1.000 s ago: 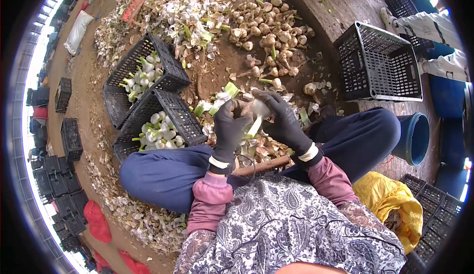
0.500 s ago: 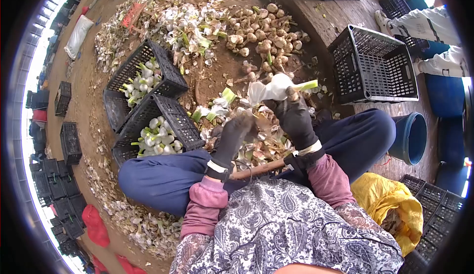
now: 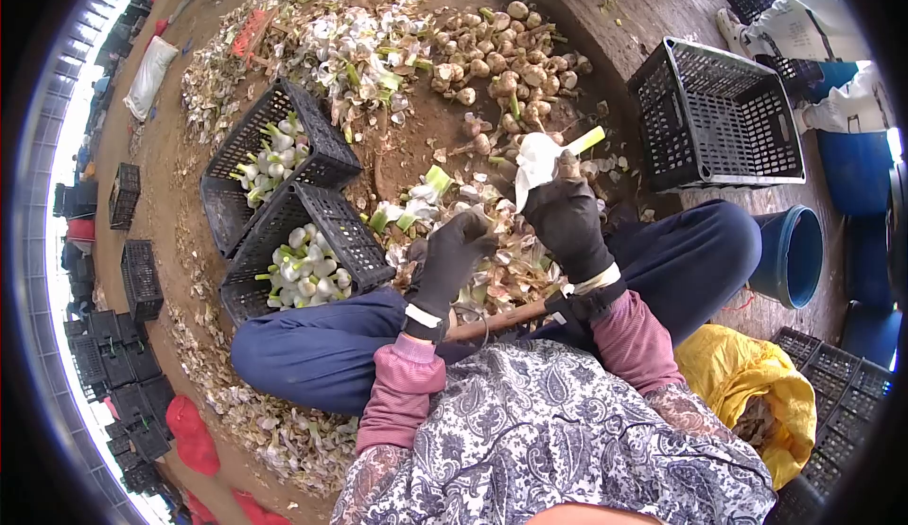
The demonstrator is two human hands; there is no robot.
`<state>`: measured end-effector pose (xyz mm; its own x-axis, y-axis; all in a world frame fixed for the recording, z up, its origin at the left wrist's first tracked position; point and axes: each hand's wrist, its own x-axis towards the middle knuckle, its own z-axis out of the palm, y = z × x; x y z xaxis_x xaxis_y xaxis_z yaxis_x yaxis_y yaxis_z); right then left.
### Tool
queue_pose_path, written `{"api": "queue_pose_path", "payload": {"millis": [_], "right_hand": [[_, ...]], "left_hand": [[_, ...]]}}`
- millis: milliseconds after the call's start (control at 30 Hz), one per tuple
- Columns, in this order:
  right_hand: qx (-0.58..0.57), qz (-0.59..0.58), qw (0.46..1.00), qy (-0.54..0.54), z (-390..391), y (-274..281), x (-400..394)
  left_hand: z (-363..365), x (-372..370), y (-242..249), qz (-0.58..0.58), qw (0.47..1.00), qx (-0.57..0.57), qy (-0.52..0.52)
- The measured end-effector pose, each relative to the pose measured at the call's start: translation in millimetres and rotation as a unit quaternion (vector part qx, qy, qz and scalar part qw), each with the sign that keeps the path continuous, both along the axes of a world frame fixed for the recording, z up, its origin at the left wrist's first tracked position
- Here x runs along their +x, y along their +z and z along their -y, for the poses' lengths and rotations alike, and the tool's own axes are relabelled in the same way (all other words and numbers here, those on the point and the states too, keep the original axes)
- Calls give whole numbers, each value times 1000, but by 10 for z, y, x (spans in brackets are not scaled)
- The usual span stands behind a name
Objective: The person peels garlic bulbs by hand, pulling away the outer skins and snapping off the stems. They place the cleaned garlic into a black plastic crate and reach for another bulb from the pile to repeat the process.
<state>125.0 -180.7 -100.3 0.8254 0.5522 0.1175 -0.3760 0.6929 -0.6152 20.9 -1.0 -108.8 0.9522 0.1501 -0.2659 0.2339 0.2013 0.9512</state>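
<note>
My right hand (image 3: 566,213), in a dark glove, grips a white garlic bulb (image 3: 537,161) with a cut green stem pointing up to the right. To its left, my left hand (image 3: 456,246), also gloved, is closed just above the peelings, apart from the bulb; whether its fingers hold anything is too small to tell. Garlic skins (image 3: 497,274) lie below and between both hands. Beyond them is a pile of unpeeled garlic (image 3: 511,61). Two tilted black crates at the left hold white bulbs, one set farther off (image 3: 281,151) and one nearer (image 3: 307,270).
An upright black crate (image 3: 728,128) stands at the right, near a blue bucket (image 3: 790,255) and a yellow sack (image 3: 747,374). Someone's light-coloured trouser legs (image 3: 804,28) show at upper right. A wooden handle (image 3: 501,321) crosses in front of my lap.
My left hand has drawn slightly away from the bulb, and the loose skin between the hands is gone. The bulb in my right hand has tilted and moved a little.
</note>
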Motion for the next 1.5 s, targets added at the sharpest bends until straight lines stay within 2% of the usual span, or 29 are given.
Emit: {"api": "queue_pose_path", "payload": {"millis": [33, 67, 133, 167, 200, 300, 333, 367, 433, 467, 600, 700, 733, 800, 833, 900, 967, 1000, 1100, 1133, 1167, 1233, 1267, 1300, 1333, 1367, 1400, 1433, 1500], "right_hand": [[77, -71, 994, 36, -58, 47, -2], [150, -146, 975, 68, -117, 101, -8], [-98, -60, 993, -5, -151, 432, -72], [-221, -15, 974, -44, -157, 505, -110], [-249, -23, 968, -37, -176, 489, -134], [-359, 249, 897, -68, -285, 280, -166], [-378, 352, 850, -102, -323, 268, -173], [-370, 305, 874, -83, -320, 272, -193], [-351, 203, 913, -47, -304, 446, -269], [-411, 317, 845, -130, -308, 548, -237], [-485, 433, 735, -193, -390, 558, -334], [-444, 397, 787, -164, -396, 297, -312], [-384, 349, 835, -182, -387, 339, -307], [-288, 118, 934, -178, -365, 291, -214], [-230, -2, 958, -170, -361, 235, -151], [-156, -119, 951, -238, -268, 111, 1], [-181, -172, 928, -277, -111, 117, 86], [-200, -146, 929, -275, -99, 83, 104], [-271, 5, 961, -61, -65, 70, -13], [-345, 37, 937, 32, -80, 171, -90], [-460, 257, 847, 64, -115, 150, -127], [-503, 393, 761, 113, -80, 82, -307], [-511, 385, 761, 104, -48, 127, -339], [-517, 378, 762, 96, -16, 212, -353], [-523, 370, 763, 88, 3, 247, -350], [-522, 367, 768, 61, 11, 220, -336], [-519, 364, 772, 34, 10, 186, -316], [-516, 360, 777, 5, 0, 156, -290], [-526, 361, 770, -17, 11, 245, -278]], "left_hand": [[9, -22, 93, -18, 998, -60, 11], [-93, 20, 202, 117, 931, 345, -29], [-149, 76, 328, 120, 964, 234, 37], [-163, 82, 400, 122, 975, 176, 68], [-171, 45, 710, 42, 995, -86, 15], [-1, 160, 817, 82, 994, 73, 2], [-14, 144, 659, 54, 998, 6, 15], [-27, 129, 501, 26, 997, -62, 33], [0, 217, 566, 86, 942, -294, 139], [-43, 213, 522, 93, 928, -338, 129], [-74, 220, 313, 118, 915, -349, 163], [-58, 214, 166, 98, 847, -496, 167], [-41, 231, 180, 63, 855, -475, 199], [-16, 218, 234, 63, 835, -507, 205], [-19, 202, 249, 64, 824, -522, 210], [-51, 207, 226, 87, 786, -578, 203], [-70, 168, 297, 104, 771, -596, 197], [-135, 145, 271, 115, 778, -590, 184], [-260, 83, 229, 124, 777, -589, 187], [-291, 91, 286, 83, 781, -580, 215], [-373, 67, 282, 83, 851, -483, 188], [-659, 3, 279, 79, 952, -272, 118], [-812, -65, 406, 66, 987, -84, 124], [-984, -163, 611, 52, 985, 110, 125], [-1157, -252, 820, -53, 953, 261, 144], [-1345, -351, 961, -155, 887, 406, 158], [-1610, -516, 968, -188, 772, 600, 92], [-1781, -587, 936, -209, 614, 761, 22], [-1712, -403, 815, -31, 598, 800, 41]]}}
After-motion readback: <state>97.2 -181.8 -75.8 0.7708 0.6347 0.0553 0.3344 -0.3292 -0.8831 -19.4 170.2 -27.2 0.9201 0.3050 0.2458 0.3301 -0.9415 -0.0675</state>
